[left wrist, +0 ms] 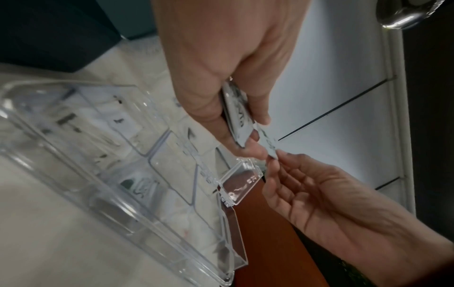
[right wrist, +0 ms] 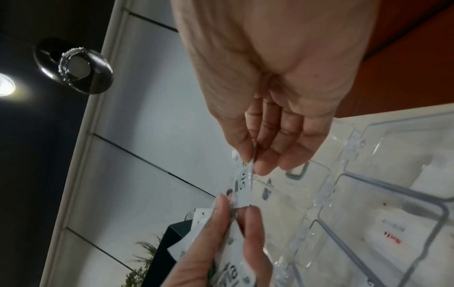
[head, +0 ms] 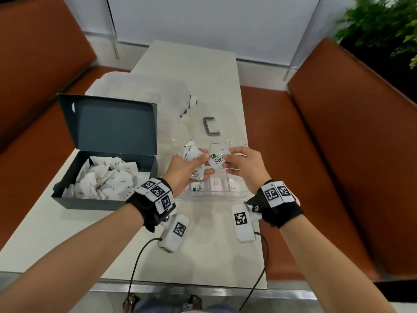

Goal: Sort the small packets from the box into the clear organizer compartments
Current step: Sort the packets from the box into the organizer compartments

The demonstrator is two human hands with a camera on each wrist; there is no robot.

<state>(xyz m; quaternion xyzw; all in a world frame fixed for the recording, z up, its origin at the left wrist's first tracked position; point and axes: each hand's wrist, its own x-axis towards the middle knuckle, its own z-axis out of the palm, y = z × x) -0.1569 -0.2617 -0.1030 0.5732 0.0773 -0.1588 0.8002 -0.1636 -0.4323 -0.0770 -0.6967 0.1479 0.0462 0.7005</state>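
Observation:
My left hand (head: pixel 194 164) grips a fanned bunch of white packets (head: pixel 190 151) above the clear organizer (head: pixel 216 196). My right hand (head: pixel 228 161) pinches one Stevia packet (head: pixel 217 160) by its right edge, thumb and forefinger on it; the left fingertips still touch its other edge. The same packet (right wrist: pixel 245 186) hangs between both hands in the right wrist view, and edge-on as the packet (left wrist: pixel 269 144) in the left wrist view. The organizer's near compartments hold a Stevia packet (head: pixel 198 186), a red-printed packet (head: pixel 217 185) and another white one (head: pixel 235 185). The dark box (head: pixel 106 177) at left holds several white packets.
The box's lid (head: pixel 108 123) stands open behind it. A grey C-shaped handle (head: pixel 211 127) lies on the white table (head: pixel 203 245) beyond the organizer. A translucent container (head: pixel 140 89) sits at the back. Orange benches (head: pixel 327 166) flank the table. Cables trail from both wrist cameras.

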